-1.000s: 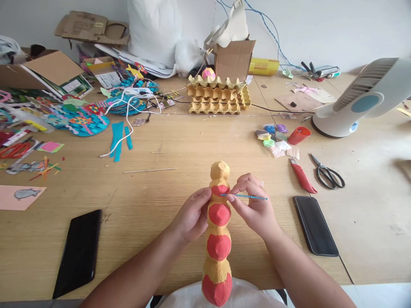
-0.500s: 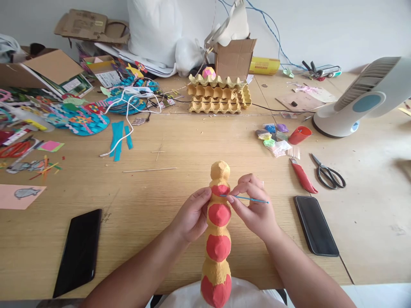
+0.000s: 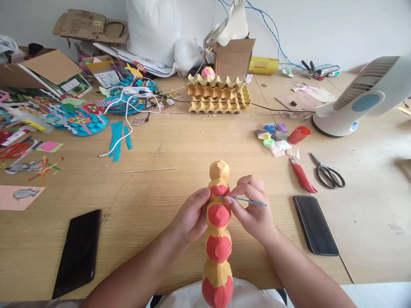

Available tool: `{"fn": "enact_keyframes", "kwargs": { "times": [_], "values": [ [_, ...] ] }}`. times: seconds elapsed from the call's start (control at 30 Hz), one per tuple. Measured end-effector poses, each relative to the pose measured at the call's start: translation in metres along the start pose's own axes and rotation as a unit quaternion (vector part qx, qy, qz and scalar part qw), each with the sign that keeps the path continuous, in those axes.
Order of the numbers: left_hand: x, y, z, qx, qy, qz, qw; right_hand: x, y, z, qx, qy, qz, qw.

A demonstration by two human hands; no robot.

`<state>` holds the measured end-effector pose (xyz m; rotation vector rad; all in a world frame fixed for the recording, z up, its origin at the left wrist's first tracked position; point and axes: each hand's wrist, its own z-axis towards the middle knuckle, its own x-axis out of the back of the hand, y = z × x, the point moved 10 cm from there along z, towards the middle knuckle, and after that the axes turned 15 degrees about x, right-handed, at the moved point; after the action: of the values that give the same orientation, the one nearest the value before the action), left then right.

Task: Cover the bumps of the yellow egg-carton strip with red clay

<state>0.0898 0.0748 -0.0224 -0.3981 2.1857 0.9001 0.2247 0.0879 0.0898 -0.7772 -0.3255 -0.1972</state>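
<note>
A long strip of egg-carton cups [image 3: 218,239], yellow with red-painted bumps, stands lengthwise in front of me over the wooden table [image 3: 180,149]. My left hand [image 3: 192,215] is closed round its left side near the upper cups. My right hand [image 3: 251,208] pinches a thin blue paintbrush [image 3: 247,200]. The brush tip touches the red bump second from the top. The strip's lowest part reaches down to my lap.
Black phones lie at the left [image 3: 78,250] and the right [image 3: 315,224]. Scissors [image 3: 327,173], a red utility knife [image 3: 301,175], a red cup [image 3: 298,134] and clay packets [image 3: 272,137] are to the right. Stacked egg trays [image 3: 218,99], a white fan [image 3: 362,97] and paper crafts [image 3: 77,119] sit farther back.
The brush handle has dipped slightly while its tip stays at the same red bump. Both hands keep their hold; the strip has barely moved.
</note>
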Motion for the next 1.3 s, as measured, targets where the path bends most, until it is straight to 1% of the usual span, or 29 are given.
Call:
{"fn": "enact_keyframes", "kwargs": {
  "times": [0.1, 0.2, 0.33, 0.43, 0.53, 0.7, 0.8, 0.83, 0.9, 0.97, 1.03, 1.13, 1.3],
  "values": [
    [0.001, 0.000, 0.000, -0.002, 0.007, 0.005, 1.000, 0.001, -0.004, 0.000, 0.021, 0.013, -0.017, 1.000],
    [0.002, 0.001, 0.000, -0.007, 0.012, 0.011, 1.000, 0.001, -0.002, 0.000, 0.012, 0.012, -0.014, 1.000],
    [0.004, 0.000, 0.001, -0.010, 0.012, 0.013, 1.000, -0.004, 0.006, -0.001, -0.033, -0.001, 0.065, 0.997],
    [0.004, -0.001, 0.003, -0.007, 0.007, 0.013, 1.000, -0.003, 0.008, -0.002, -0.045, 0.011, 0.106, 0.993],
    [0.004, -0.001, 0.003, -0.008, 0.006, 0.008, 1.000, -0.002, 0.004, -0.002, -0.019, 0.016, 0.080, 0.997],
    [0.004, -0.003, 0.002, -0.002, 0.011, -0.002, 1.000, 0.001, -0.009, -0.002, 0.042, 0.028, -0.008, 0.999],
    [0.004, -0.003, 0.002, -0.002, 0.014, 0.004, 1.000, 0.004, -0.013, -0.003, 0.058, 0.040, -0.038, 0.997],
    [0.004, -0.003, 0.002, -0.003, 0.013, 0.005, 1.000, 0.004, -0.011, -0.003, 0.051, 0.040, -0.027, 0.998],
    [0.004, -0.003, 0.001, -0.004, 0.011, 0.006, 1.000, 0.001, -0.002, -0.003, 0.018, 0.032, 0.032, 0.999],
    [0.003, -0.003, 0.001, 0.004, 0.007, 0.006, 1.000, -0.003, 0.009, -0.004, -0.024, 0.027, 0.110, 0.993],
    [0.001, -0.004, 0.001, 0.014, 0.002, 0.007, 1.000, -0.003, 0.015, -0.004, -0.049, 0.032, 0.150, 0.987],
    [0.000, -0.005, 0.001, 0.026, -0.006, 0.000, 1.000, 0.000, 0.015, -0.004, -0.043, 0.033, 0.138, 0.989],
    [-0.007, -0.007, -0.001, 0.042, -0.017, -0.020, 0.999, -0.004, 0.010, -0.003, -0.016, 0.012, 0.126, 0.992]
  ]
}}
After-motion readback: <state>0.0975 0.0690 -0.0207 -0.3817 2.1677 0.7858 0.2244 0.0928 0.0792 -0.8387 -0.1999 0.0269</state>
